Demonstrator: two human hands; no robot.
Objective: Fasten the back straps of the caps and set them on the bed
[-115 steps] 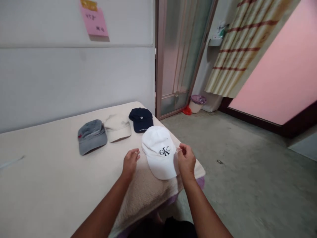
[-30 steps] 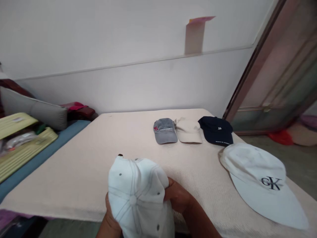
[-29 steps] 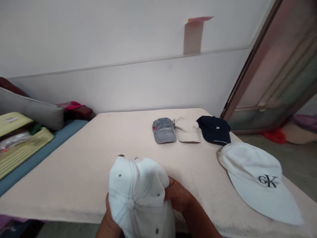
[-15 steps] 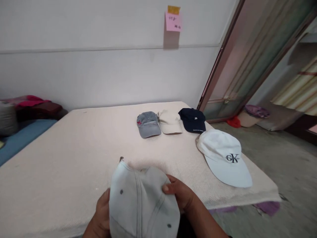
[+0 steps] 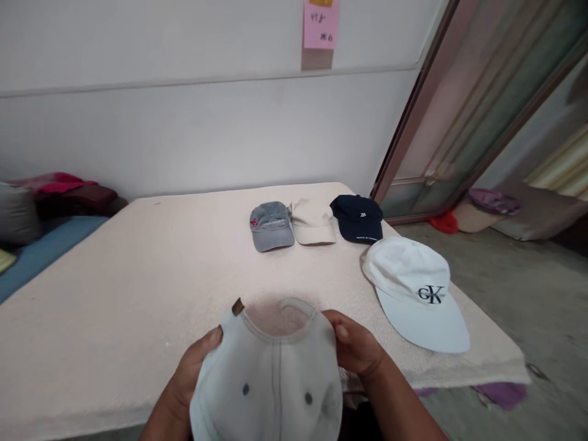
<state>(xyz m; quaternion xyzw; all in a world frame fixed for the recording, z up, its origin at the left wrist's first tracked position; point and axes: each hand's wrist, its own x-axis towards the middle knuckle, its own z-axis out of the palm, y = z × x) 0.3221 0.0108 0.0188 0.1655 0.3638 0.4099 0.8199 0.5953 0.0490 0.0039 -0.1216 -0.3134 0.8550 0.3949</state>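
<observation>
Between my two hands is a pale grey baseball cap (image 5: 271,380), its back opening facing away from me and its strap hanging undone, with a small metal buckle (image 5: 237,306) at one end. My left hand (image 5: 195,361) grips the cap's left side, thumb on the outside. On the other side my right hand (image 5: 356,346) pinches the edge near the opening. The cap's brim is out of view. To the right lies a white cap (image 5: 408,275) with dark letters on its front, its brim towards me.
Along the back of the cream-covered table (image 5: 138,294) sit a grey cap (image 5: 272,226), a beige cap (image 5: 313,222) and a navy cap (image 5: 357,218) in a row. A pink note (image 5: 320,26) hangs on the wall. A sliding door (image 5: 441,122) stands at right.
The pale grey cap has turned so its back opening and loose strap now show, and its crown is more rounded out. Both hands still hold it, a little higher up its sides.
</observation>
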